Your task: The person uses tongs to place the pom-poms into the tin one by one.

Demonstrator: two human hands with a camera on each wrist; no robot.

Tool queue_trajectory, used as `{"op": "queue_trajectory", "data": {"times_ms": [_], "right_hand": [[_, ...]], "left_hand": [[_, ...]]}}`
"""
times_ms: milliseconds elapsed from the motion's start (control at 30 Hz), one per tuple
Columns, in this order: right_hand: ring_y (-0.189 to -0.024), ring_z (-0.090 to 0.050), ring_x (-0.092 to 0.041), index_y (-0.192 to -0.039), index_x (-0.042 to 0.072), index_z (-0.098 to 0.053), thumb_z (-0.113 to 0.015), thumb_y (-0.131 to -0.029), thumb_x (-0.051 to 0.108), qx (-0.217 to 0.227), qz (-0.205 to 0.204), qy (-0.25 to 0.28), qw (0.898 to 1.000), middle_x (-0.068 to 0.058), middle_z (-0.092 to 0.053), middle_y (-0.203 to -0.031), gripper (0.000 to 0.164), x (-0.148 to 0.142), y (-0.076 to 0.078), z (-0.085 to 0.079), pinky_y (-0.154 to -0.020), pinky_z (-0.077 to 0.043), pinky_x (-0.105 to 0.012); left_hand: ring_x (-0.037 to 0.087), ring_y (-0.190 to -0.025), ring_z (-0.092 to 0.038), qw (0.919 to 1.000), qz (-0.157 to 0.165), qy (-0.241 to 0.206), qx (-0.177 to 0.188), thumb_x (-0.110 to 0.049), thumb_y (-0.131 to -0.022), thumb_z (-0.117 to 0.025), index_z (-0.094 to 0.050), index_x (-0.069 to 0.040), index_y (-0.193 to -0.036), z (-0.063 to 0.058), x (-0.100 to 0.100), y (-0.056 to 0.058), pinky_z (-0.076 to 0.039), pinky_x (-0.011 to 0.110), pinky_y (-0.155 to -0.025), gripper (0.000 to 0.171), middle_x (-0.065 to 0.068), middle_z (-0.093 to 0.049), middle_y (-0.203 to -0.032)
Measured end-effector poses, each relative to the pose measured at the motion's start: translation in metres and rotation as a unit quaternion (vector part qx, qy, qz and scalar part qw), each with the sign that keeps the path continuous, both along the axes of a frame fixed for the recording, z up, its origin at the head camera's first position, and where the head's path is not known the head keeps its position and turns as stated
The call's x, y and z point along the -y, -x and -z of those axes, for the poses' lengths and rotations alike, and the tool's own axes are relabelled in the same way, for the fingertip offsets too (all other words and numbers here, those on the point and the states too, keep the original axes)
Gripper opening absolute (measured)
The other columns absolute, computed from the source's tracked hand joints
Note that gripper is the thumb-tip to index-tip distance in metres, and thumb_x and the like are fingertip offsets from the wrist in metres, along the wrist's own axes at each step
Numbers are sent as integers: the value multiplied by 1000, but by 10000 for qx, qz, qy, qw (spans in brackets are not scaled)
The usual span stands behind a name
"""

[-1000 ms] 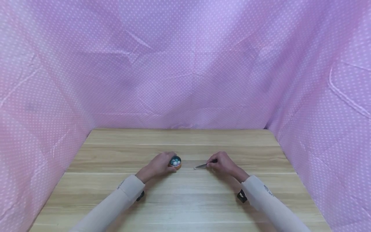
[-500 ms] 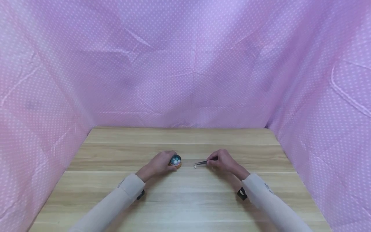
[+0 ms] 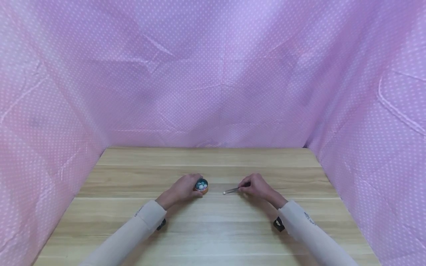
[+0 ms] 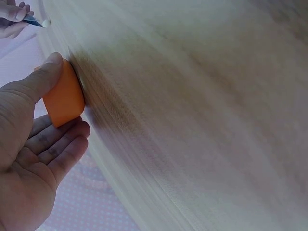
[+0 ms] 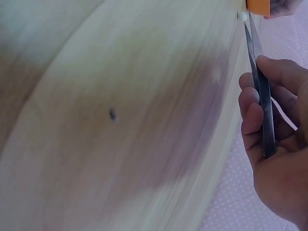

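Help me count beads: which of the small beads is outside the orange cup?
The white bead at the tip of the tweezers in the right hand; the rest lie in the orange cup that the left hand holds.

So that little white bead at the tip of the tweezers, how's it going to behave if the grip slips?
The white bead looks small and round, so it would probably roll off across the smooth wooden table. It seems light, and the narrow tweezers in the right hand touch little of it, so it may well pop free.
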State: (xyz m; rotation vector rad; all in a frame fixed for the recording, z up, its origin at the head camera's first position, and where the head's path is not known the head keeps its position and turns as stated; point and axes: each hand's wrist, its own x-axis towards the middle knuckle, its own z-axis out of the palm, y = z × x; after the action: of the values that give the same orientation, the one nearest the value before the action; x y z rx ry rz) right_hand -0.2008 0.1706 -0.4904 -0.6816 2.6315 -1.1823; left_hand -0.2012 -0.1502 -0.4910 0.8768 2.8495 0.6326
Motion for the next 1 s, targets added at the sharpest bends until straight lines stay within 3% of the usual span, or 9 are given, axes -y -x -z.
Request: {"op": "queue_trajectory", "data": {"times_ms": [533, 800, 1000], "right_hand": [[-62, -55, 1, -88, 2, -77, -75, -84, 5, -39, -45, -64, 10000, -11, -76, -86, 6, -1, 1, 3, -54, -48, -17], [-77, -63, -2, -88, 7, -79, -76, -84, 10, -232, 4, -221, 9995, -4, -77, -87, 5, 1, 1, -1, -68, -51, -18], [-72, -61, -4, -90, 7, -78, -74, -86, 12, -111, 29, -215, 9997, -2, -76, -84, 7, 7, 2, -7, -65, -52, -19]], "left_hand": [[18, -93, -65, 10000, 22, -35, -90, -30, -78, -83, -59, -2, -120, 0, 0, -1, -56, 33, -80, 56, 9, -68, -106], [18, -95, -65, 10000, -20, 38, -75, -31, -77, -84, -58, -3, -121, 1, 0, 0, -56, 33, -81, 58, 9, -69, -108], [20, -99, -65, 10000, -49, 61, 25, -32, -78, -84, -57, -3, -123, 1, 0, 0, -55, 35, -84, 60, 12, -68, -112]]}}
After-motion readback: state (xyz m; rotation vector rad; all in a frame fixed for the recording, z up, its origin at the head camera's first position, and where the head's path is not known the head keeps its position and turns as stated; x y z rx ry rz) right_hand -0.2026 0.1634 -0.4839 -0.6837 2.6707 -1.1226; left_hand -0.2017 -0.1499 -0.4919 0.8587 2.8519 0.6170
